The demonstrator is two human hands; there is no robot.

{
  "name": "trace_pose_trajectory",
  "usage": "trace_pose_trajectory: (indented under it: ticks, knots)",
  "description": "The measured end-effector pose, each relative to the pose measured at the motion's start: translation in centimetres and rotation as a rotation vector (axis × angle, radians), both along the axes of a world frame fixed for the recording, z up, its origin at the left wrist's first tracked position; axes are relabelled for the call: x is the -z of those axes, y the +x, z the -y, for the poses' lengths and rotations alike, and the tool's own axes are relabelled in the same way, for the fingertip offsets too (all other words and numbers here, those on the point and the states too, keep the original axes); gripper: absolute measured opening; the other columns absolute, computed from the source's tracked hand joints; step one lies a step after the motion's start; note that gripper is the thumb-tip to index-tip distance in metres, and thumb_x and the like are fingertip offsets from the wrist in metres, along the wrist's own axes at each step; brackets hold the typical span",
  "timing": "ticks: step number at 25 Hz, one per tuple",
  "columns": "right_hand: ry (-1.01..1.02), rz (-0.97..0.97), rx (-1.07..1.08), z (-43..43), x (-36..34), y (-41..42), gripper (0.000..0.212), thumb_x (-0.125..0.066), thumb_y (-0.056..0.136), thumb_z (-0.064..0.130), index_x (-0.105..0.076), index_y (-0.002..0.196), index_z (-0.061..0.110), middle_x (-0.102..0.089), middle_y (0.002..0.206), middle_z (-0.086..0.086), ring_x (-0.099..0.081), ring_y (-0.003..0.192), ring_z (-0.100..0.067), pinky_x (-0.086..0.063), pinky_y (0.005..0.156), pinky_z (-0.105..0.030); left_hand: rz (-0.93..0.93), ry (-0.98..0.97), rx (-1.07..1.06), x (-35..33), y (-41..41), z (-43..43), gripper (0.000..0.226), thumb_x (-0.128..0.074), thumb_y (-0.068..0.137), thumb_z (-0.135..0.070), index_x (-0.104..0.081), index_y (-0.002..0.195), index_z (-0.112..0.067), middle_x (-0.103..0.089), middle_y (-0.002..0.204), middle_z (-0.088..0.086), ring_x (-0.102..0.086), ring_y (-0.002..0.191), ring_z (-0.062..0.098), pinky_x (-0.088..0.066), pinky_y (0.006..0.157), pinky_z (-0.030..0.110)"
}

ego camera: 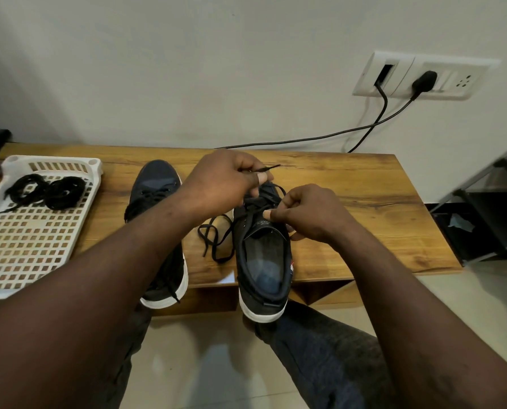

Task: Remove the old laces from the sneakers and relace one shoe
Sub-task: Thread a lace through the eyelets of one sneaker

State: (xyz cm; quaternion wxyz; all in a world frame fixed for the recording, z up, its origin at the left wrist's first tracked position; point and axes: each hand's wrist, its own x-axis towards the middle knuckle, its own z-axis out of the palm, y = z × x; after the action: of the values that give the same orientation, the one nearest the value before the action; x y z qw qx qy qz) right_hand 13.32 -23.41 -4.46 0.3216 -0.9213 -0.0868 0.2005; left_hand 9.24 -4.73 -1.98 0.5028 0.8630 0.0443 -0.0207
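Observation:
Two dark sneakers with white soles stand on the wooden table, toes toward the wall. The left sneaker (155, 187) is partly hidden under my left forearm. Over the front of the right sneaker (262, 261), my left hand (222, 180) pinches the tip of a black lace (217, 240), which points right. My right hand (308, 212) pinches the shoe's right eyelet edge beside the tongue. A loose length of that lace loops on the table between the two shoes. Two bundled black laces (44, 190) lie in the white tray.
A white perforated tray (25, 246) sits on the table's left end. The wooden table (364, 208) stands against a wall with a socket panel (420, 76) and two black cables. A dark rack (494, 208) stands to the right. My legs are below the table edge.

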Motion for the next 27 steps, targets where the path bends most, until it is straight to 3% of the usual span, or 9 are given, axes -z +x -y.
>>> trace_pose_trajectory:
  ticks: [3,6,11,13,15,17,22,27]
  knots:
    - [0.071,-0.023,0.057,0.3,0.0,0.1,0.017,-0.080,0.092,0.025,-0.078,0.083,0.010,-0.078,0.085,-0.007,-0.077,0.073,-0.019,-0.067,0.068,-0.036,-0.033,-0.089,-0.068,0.3,0.4,0.4,0.017,-0.068,0.100,-0.030,-0.081,0.102,-0.019,-0.074,0.086,-0.001,-0.061,0.074,0.006,-0.048,0.074,0.032]
    - [0.171,-0.107,0.126,0.6,0.1,0.4,0.012,-0.075,0.094,0.013,-0.079,0.085,0.006,-0.078,0.092,-0.010,-0.077,0.076,-0.022,-0.066,0.066,-0.033,-0.170,-0.097,0.008,0.7,0.1,0.8,0.030,-0.064,0.102,-0.038,-0.080,0.103,-0.011,-0.068,0.081,-0.001,-0.056,0.071,0.011,-0.044,0.073,0.032]
    - [0.306,-0.277,0.189,0.8,0.3,0.8,0.012,-0.068,0.095,0.002,-0.073,0.084,0.003,-0.075,0.097,-0.015,-0.075,0.081,-0.025,-0.065,0.068,-0.034,-0.196,0.157,0.073,1.6,0.2,1.2,0.029,-0.055,0.108,-0.029,-0.081,0.100,-0.021,-0.075,0.109,-0.002,-0.062,0.087,0.009,-0.046,0.081,0.031]
    - [0.345,-0.321,0.227,0.8,0.4,0.9,0.006,-0.066,0.095,0.000,-0.071,0.092,-0.001,-0.074,0.096,-0.017,-0.075,0.079,-0.023,-0.065,0.069,-0.034,-0.201,0.232,0.092,1.9,0.3,1.4,0.033,-0.051,0.110,-0.034,-0.081,0.103,-0.022,-0.074,0.115,-0.002,-0.064,0.103,0.014,-0.047,0.088,0.033]
    - [0.366,-0.351,0.256,0.9,0.5,1.0,0.007,-0.066,0.095,0.000,-0.070,0.100,-0.003,-0.074,0.097,-0.017,-0.076,0.079,-0.022,-0.064,0.068,-0.033,-0.214,0.222,0.078,2.3,0.4,1.6,0.039,-0.048,0.110,-0.038,-0.081,0.098,-0.022,-0.074,0.113,0.000,-0.065,0.105,0.017,-0.049,0.093,0.037]
    - [0.378,-0.367,0.270,1.0,0.7,1.1,0.011,-0.067,0.095,0.000,-0.069,0.105,-0.005,-0.074,0.101,-0.018,-0.076,0.082,-0.024,-0.064,0.068,-0.033,-0.214,0.208,0.054,2.7,0.5,1.8,0.038,-0.049,0.110,-0.034,-0.079,0.090,-0.021,-0.074,0.106,0.001,-0.066,0.100,0.018,-0.050,0.090,0.038]
    - [0.417,-0.407,0.283,1.2,1.0,1.4,0.012,-0.067,0.095,0.001,-0.070,0.106,-0.004,-0.076,0.101,-0.018,-0.078,0.078,-0.023,-0.062,0.064,-0.031,-0.181,0.278,0.041,3.8,0.8,2.3,0.019,-0.063,0.103,-0.025,-0.074,0.088,-0.025,-0.070,0.094,-0.008,-0.064,0.090,0.011,-0.043,0.067,0.025]
    - [0.455,-0.461,0.301,1.5,1.2,1.5,0.006,-0.067,0.094,-0.001,-0.072,0.097,0.000,-0.076,0.087,-0.014,-0.076,0.071,-0.020,-0.061,0.063,-0.031,-0.101,0.401,0.029,4.0,0.8,2.7,0.014,-0.071,0.096,-0.030,-0.073,0.083,-0.028,-0.070,0.087,-0.010,-0.063,0.084,0.009,-0.044,0.068,0.027]
